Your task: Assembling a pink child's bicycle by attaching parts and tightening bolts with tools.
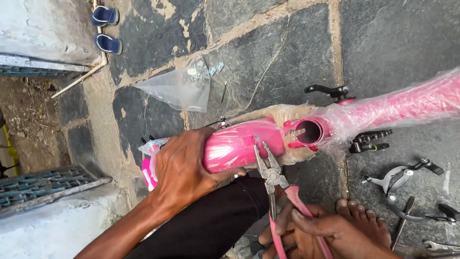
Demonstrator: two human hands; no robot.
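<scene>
left hand (179, 165) is wrapped around the pink mudguard (239, 144) and holds it tight, fingers curled under it. right hand (318, 232) is closed around the pink handles of the pliers (272, 175), low in the picture near the person's bare foot (364, 220).

biggest of all is the stone floor (397, 43), made of dark grey slabs with pale lines between them. lying on it is the pink bike frame (407, 103), wrapped in clear crinkly plastic. its round open tube end (309, 132) faces up at us, and you can see the dark hole in it.

the pink mudguard is shiny and curved, with clear wrap still on parts of it. it sits in the middle of the picture, just left of the tube end, above the person's black trouser leg (215, 220). the pliers have a grey metal nose, and the tips touch the mudguard near a small pink tab.

a clear plastic bag (179, 86) lies on the floor behind. two blue slippers (106, 29) sit at the top left. on the right are a silver brake arm (395, 182), a black pedal (369, 140) and a small spanner (441, 246).
</scene>
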